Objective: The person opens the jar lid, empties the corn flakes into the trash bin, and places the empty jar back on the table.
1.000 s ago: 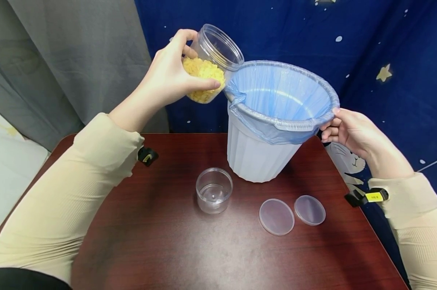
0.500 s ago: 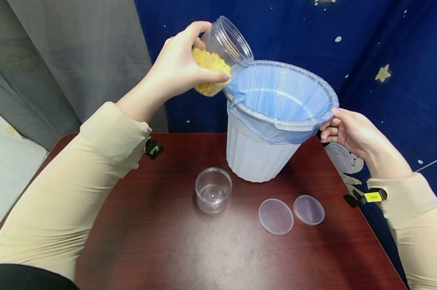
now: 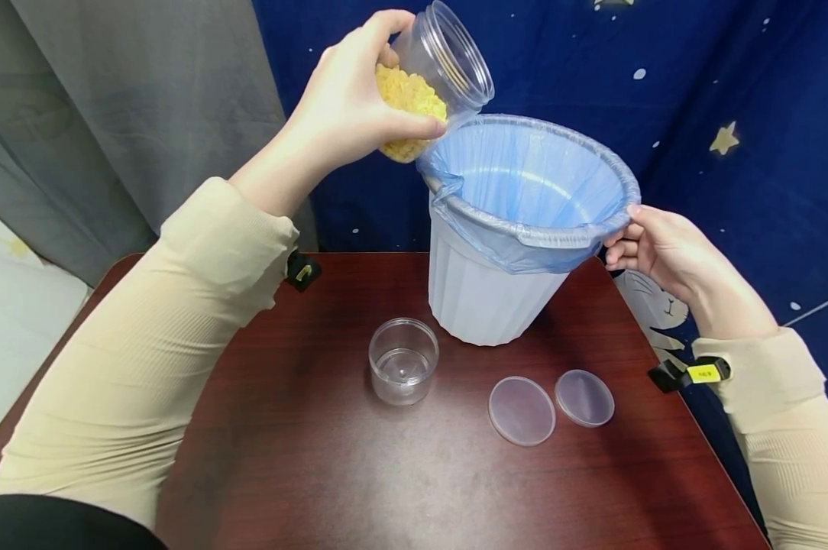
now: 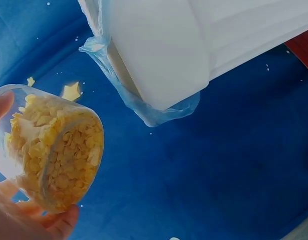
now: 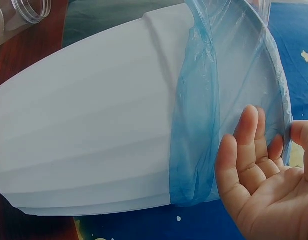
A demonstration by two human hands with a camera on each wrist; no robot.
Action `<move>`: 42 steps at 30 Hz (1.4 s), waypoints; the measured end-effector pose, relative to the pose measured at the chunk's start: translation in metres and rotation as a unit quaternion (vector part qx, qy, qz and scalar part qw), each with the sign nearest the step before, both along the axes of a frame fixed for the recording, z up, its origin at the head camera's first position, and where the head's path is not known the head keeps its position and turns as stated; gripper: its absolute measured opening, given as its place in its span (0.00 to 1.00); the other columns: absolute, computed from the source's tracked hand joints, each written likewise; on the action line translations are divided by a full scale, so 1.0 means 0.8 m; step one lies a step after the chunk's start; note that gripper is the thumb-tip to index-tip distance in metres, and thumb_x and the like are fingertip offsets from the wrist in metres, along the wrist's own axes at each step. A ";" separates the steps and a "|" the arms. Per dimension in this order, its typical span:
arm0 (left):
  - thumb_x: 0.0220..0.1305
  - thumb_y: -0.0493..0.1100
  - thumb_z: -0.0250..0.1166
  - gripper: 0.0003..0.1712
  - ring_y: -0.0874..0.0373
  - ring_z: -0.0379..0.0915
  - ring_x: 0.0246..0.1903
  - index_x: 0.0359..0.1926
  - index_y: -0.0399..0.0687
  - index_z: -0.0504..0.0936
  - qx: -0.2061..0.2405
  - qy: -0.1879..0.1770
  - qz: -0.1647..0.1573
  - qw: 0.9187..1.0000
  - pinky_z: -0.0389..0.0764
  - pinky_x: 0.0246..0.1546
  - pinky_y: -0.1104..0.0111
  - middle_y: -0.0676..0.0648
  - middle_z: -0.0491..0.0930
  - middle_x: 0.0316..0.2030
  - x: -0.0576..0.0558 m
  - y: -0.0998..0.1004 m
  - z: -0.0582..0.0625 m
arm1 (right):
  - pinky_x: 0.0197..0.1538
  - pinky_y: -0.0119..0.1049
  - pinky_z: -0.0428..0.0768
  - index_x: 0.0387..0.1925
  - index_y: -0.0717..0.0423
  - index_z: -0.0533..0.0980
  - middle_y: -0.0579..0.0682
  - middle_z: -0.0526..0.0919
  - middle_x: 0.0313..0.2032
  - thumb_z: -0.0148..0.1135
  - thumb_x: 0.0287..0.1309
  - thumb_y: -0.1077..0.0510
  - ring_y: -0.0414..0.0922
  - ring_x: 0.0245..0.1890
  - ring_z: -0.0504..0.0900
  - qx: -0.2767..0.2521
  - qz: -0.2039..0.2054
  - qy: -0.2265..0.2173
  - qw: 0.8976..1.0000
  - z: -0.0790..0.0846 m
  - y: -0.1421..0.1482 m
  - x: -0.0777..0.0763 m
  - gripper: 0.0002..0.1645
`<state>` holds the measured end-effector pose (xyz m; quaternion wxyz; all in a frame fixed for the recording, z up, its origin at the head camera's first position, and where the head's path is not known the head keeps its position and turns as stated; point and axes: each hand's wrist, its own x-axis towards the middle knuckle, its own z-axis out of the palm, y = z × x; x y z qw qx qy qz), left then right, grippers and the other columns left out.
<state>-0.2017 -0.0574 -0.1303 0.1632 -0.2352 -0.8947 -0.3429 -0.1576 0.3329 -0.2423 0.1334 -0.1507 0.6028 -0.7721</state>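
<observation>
My left hand (image 3: 352,103) grips a clear plastic jar (image 3: 448,57), tilted with its uncapped mouth towards the bin's left rim. Yellow flakes (image 4: 68,155) lie in its lower part, their heap below the mouth. A white trash bin (image 3: 486,305), lined with a blue bag (image 3: 524,183), leans on the table. At the bin's right side, my right hand (image 3: 675,252) holds the rim, thumb on the edge and fingers beneath. In the right wrist view these fingers (image 5: 246,150) lie against the bagged side. The bin's floor is hidden.
On the brown table (image 3: 318,458) stands a clear uncapped jar (image 3: 403,363), in front of the bin. Two translucent round lids (image 3: 522,411) lie to its right. A blue curtain (image 3: 730,69) and a grey curtain (image 3: 166,99) hang behind.
My left hand has carried the jar of yellow flakes up and to the right, so its mouth now sits above the bin's left rim. The right hand keeps its hold.
</observation>
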 end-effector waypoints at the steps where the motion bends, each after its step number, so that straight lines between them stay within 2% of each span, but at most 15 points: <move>1: 0.45 0.59 0.75 0.50 0.58 0.63 0.51 0.69 0.59 0.61 -0.002 0.000 0.002 1.000 0.73 0.48 0.71 0.49 0.68 0.57 -0.001 0.001 0.000 | 0.35 0.39 0.81 0.38 0.63 0.73 0.55 0.81 0.29 0.43 0.74 0.59 0.49 0.26 0.81 -0.002 0.001 0.001 1.000 0.000 0.000 0.000 0.14; 9: 0.46 0.59 0.74 0.53 0.59 0.62 0.55 0.71 0.60 0.58 -0.010 -0.005 0.009 1.000 0.71 0.51 0.71 0.50 0.67 0.60 -0.004 0.003 0.000 | 0.35 0.38 0.81 0.38 0.63 0.74 0.55 0.81 0.29 0.42 0.74 0.59 0.49 0.26 0.81 -0.001 0.002 0.007 1.000 -0.001 -0.001 0.001 0.15; 22: 0.47 0.62 0.72 0.56 0.60 0.61 0.59 0.73 0.62 0.54 -0.079 0.019 0.025 0.996 0.68 0.53 0.72 0.49 0.65 0.62 -0.009 0.020 0.012 | 0.34 0.39 0.81 0.38 0.63 0.73 0.55 0.81 0.29 0.43 0.74 0.59 0.48 0.26 0.81 0.001 -0.004 0.013 1.000 -0.002 0.000 0.004 0.14; 35: 0.50 0.61 0.70 0.54 0.56 0.59 0.61 0.74 0.60 0.53 -0.146 0.056 0.034 0.987 0.65 0.58 0.67 0.52 0.61 0.66 -0.008 0.026 0.019 | 0.34 0.38 0.80 0.38 0.63 0.73 0.55 0.81 0.29 0.43 0.74 0.59 0.48 0.27 0.81 -0.009 0.008 0.015 1.000 -0.003 -0.002 0.003 0.14; 42: 0.51 0.62 0.68 0.53 0.53 0.57 0.63 0.74 0.60 0.52 -0.181 0.073 0.034 0.980 0.60 0.62 0.64 0.49 0.61 0.66 -0.009 0.035 0.019 | 0.34 0.38 0.81 0.38 0.63 0.73 0.55 0.81 0.29 0.44 0.73 0.59 0.48 0.26 0.81 -0.015 0.003 0.010 1.000 -0.003 -0.001 0.004 0.13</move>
